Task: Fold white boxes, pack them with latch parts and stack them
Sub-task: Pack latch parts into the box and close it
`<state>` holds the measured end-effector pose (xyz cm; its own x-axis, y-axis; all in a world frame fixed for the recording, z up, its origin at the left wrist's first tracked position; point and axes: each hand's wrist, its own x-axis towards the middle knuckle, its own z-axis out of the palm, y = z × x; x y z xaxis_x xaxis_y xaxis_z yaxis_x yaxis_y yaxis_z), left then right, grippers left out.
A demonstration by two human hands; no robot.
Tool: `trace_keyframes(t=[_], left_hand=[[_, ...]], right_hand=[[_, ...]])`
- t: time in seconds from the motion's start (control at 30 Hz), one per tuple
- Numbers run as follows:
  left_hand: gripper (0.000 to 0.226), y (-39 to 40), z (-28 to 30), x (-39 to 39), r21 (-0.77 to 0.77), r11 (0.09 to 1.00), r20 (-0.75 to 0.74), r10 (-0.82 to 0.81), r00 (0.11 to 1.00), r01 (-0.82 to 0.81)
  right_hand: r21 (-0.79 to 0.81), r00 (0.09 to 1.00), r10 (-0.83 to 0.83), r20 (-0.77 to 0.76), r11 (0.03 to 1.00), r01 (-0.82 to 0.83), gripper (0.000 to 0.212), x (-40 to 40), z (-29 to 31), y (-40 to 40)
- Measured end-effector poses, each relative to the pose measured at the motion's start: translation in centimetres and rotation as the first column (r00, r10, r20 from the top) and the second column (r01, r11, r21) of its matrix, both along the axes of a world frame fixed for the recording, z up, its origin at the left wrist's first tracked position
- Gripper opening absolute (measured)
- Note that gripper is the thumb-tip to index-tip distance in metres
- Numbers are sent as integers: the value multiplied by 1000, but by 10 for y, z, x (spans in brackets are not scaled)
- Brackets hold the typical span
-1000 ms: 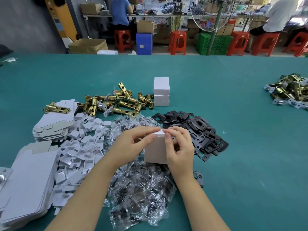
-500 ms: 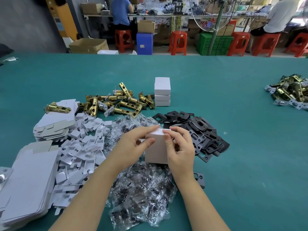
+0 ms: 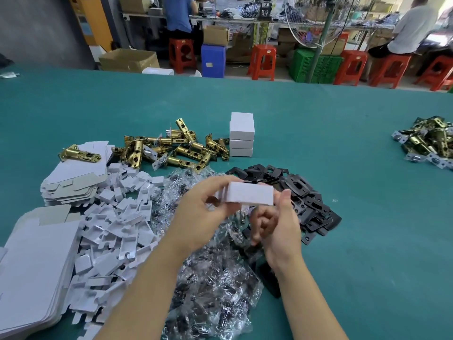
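Note:
A closed white box (image 3: 250, 195) is lifted above the table, lying flat on its side. My left hand (image 3: 201, 214) grips its left end with thumb and fingers. My right hand (image 3: 277, 224) holds its right end, thumb up against the side and fingers curled beneath. A stack of three closed white boxes (image 3: 241, 134) stands further back. Brass latch bolts (image 3: 171, 149) lie in a heap to the stack's left, with one more latch (image 3: 79, 154) on flat box blanks (image 3: 73, 177). Black strike plates (image 3: 301, 200) are piled to the right of my hands.
Clear bags of small parts (image 3: 208, 278) lie under my forearms. White card inserts (image 3: 112, 224) and a big pile of box blanks (image 3: 31, 266) fill the near left. A second latch pile (image 3: 429, 143) sits at the far right edge. Stools, crates and seated people are beyond the table.
The box stood upright on the bags with both hands pressing its top flap. Now it is raised and turned to lie horizontal between my hands.

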<state>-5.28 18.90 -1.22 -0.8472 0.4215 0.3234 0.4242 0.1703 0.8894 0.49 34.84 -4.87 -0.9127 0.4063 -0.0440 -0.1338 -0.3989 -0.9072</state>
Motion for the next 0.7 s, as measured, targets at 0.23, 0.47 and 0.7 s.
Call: trace_keyframes(t=[0.23, 0.47, 0.7], left_hand=[[55, 7, -18, -2, -224, 965, -569, -14, 822, -138], [49, -5, -42, -38, -71, 943, 30, 329, 944, -326], [19, -9, -49, -54, 37, 911, 432, 357, 828, -412]], right_hand=[[-126, 976, 188, 108, 977, -174, 51, -3, 1, 9], [-146, 983, 71, 170, 988, -46, 39, -9, -1, 21], [-14, 981, -50, 187, 998, 54, 41, -71, 29, 36]])
